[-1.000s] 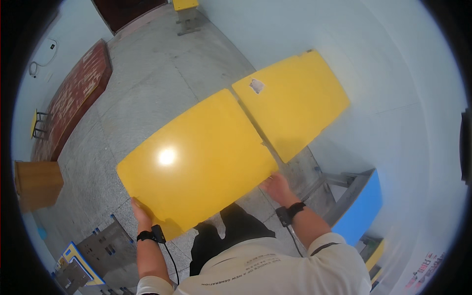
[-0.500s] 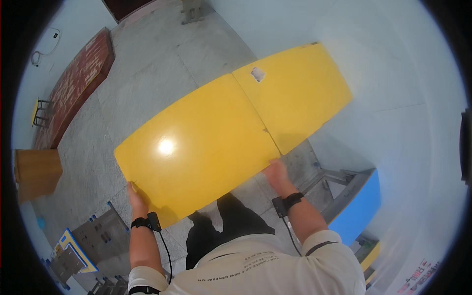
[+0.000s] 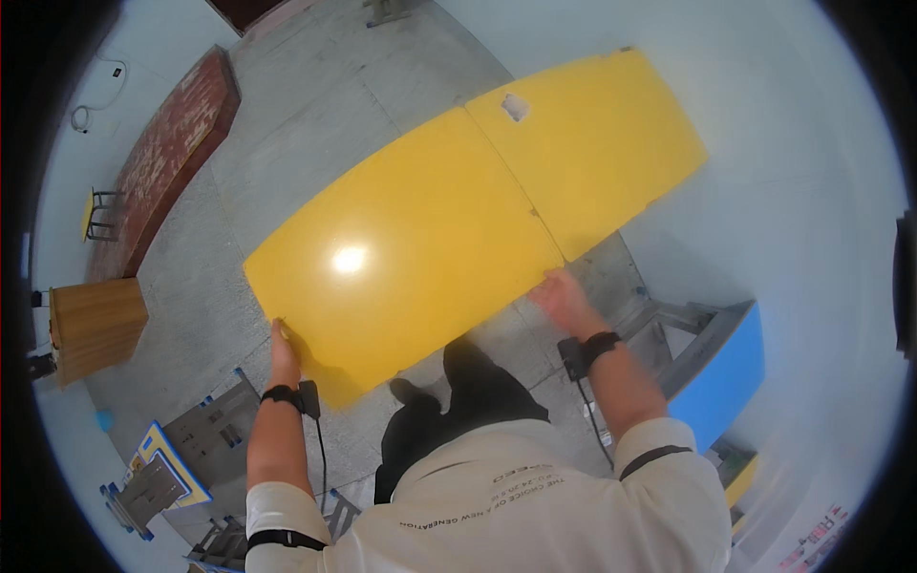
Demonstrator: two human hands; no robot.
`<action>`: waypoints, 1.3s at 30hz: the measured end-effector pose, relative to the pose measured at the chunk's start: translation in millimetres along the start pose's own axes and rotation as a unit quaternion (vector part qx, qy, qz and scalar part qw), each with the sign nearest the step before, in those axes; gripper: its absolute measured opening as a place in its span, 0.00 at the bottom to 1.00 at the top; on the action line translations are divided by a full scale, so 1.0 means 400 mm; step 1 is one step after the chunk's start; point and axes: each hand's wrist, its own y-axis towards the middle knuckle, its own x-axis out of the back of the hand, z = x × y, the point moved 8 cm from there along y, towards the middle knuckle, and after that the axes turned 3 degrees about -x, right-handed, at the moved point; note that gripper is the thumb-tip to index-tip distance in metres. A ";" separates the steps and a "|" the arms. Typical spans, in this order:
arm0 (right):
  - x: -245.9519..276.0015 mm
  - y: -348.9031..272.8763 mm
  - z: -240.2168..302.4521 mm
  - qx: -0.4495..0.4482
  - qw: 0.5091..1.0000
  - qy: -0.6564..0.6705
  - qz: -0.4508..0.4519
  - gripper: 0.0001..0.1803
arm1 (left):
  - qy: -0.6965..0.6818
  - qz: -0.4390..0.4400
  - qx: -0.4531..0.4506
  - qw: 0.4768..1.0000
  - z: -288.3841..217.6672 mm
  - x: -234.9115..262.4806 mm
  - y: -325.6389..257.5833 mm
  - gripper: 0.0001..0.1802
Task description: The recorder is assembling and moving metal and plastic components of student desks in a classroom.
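Two yellow desktops meet end to end along a narrow seam. My left hand (image 3: 285,355) grips the left end of the nearer desktop (image 3: 401,248), near its lower corner, with the thumb along the edge and the other fingers hidden underneath. At that desktop's near edge, close to the seam, my right hand (image 3: 564,298) touches the rim. It is slightly smeared, so its finger closure is unclear. The farther desktop (image 3: 602,143) lies against the wall side and carries a pale worn patch near its far edge.
A blue-sided desk (image 3: 721,372) stands to the right by the pale wall. On the left are a wooden box-shaped stand (image 3: 100,325), a worn red platform (image 3: 177,158) and a small yellow-topped stool (image 3: 94,215). Grey desk frames (image 3: 215,425) sit at lower left.
The whole view has shifted, so desktops, hands and surroundings all appear higher and farther right. The desktops keep their meeting line, and my right hand's fingers look lower against the rim.
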 end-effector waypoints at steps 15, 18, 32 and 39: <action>0.611 -0.377 -0.413 -0.132 0.906 -0.333 -0.225 0.15 | 0.168 0.061 0.017 0.984 0.306 0.393 -0.403 0.25; 0.524 -0.480 -0.454 -0.095 0.894 -0.410 -0.155 0.15 | 0.161 0.065 0.127 0.977 0.587 0.605 -0.537 0.25; 0.583 -0.612 -0.490 -0.016 0.918 -0.393 -0.049 0.17 | 0.118 -0.222 0.009 0.968 1.256 1.286 -1.132 0.32; 0.216 -0.859 -0.637 -0.225 0.916 -0.161 0.289 0.43 | 0.365 -0.188 -0.421 0.809 0.572 0.326 -1.426 0.28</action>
